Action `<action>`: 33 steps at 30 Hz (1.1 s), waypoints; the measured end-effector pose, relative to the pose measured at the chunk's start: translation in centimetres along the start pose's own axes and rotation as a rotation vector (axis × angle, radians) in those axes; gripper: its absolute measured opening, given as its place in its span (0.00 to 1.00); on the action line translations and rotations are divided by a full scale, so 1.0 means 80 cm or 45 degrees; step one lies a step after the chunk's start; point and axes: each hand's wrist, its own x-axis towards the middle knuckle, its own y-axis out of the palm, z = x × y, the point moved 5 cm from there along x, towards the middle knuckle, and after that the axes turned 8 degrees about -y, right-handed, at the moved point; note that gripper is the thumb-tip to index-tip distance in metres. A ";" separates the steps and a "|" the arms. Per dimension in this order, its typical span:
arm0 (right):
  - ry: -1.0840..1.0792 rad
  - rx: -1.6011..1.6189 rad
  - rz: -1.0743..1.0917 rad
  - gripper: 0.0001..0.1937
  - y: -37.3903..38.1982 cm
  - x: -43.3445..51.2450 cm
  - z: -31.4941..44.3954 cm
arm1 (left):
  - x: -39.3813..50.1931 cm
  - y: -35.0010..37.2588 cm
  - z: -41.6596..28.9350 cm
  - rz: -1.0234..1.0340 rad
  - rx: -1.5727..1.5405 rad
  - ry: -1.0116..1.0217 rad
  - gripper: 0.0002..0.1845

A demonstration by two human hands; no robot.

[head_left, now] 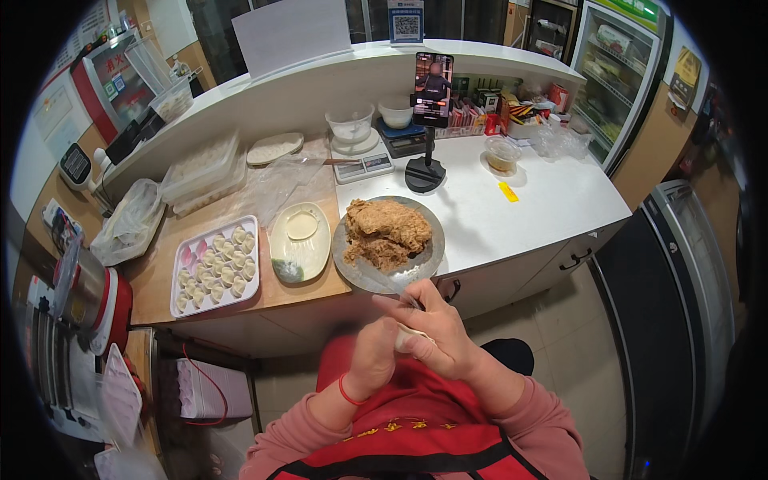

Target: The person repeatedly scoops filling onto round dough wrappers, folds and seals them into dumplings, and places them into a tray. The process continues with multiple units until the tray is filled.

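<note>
My left hand [373,354] and my right hand [441,333] meet in front of the red apron, both closed around a dumpling wrapper [410,338]. A thin utensil, partly hidden by the fingers, is also in my right hand and points toward the metal plate. On that round metal plate [433,264] lies a large mound of minced filling [390,228]. Left of it, an oval dish [300,258] holds a flat round wrapper [302,226]. Further left, a compartment tray [255,270] carries several folded dumplings [227,275], with a few pink compartments bare at its upper left.
A phone [433,90] stands upright on a black stand [425,175] behind the metal plate. Kitchen scales [363,168], lidded plastic boxes [201,162] and a plastic bag [129,219] are on the counter. A lidded cup [503,153] sits at right; a red-based machine [111,300] is at left.
</note>
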 end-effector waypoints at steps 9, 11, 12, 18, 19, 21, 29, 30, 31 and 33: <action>0.441 0.459 -0.338 0.20 0.017 -0.023 -0.034 | 0.002 0.018 0.019 -0.042 -0.507 -0.522 0.23; 0.693 0.746 -0.410 0.20 0.027 -0.034 -0.046 | 0.008 0.019 0.025 0.063 -0.662 -0.610 0.21; 0.782 0.927 -0.392 0.20 0.033 -0.038 -0.048 | 0.011 0.017 0.029 0.067 -0.686 -0.644 0.20; 0.982 1.137 -0.335 0.22 0.052 -0.049 -0.063 | 0.012 0.013 0.031 0.047 -0.760 -0.634 0.17; 0.889 1.061 -0.334 0.22 0.051 -0.047 -0.065 | 0.011 0.010 0.031 -0.093 -0.637 -0.602 0.17; 0.716 0.902 -0.332 0.22 0.052 -0.045 -0.065 | 0.006 0.012 0.029 -0.302 -0.424 -0.453 0.15; 0.296 0.467 -0.555 0.17 0.060 -0.037 -0.033 | -0.005 0.019 0.008 -0.329 0.241 0.080 0.16; 0.235 0.434 -0.565 0.17 0.061 -0.035 -0.027 | -0.008 0.021 0.002 -0.317 0.346 0.175 0.16; 0.175 0.402 -0.575 0.17 0.060 -0.033 -0.021 | -0.012 0.025 -0.004 -0.304 0.451 0.271 0.16; 0.220 0.447 -0.596 0.16 0.060 -0.035 -0.016 | -0.023 0.025 -0.003 -0.364 0.449 0.150 0.16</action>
